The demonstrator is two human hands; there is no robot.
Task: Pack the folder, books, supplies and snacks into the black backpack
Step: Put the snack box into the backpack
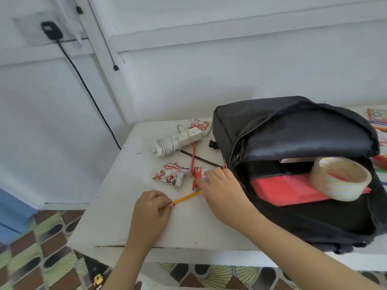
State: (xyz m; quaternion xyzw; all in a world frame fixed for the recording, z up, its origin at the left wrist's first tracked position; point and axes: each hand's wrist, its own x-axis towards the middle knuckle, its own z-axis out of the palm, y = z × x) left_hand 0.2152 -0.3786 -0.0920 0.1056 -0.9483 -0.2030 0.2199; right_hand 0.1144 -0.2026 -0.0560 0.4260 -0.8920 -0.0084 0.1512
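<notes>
Nearest, the left hand [151,208] pinched a yellow pencil [187,197], its long axis pointing up and right toward the bag. Beyond it, the right hand [222,185], the nearer to the opening, curled its fingers round a red snack packet [198,174] just left of the open black backpack [293,126].
</notes>
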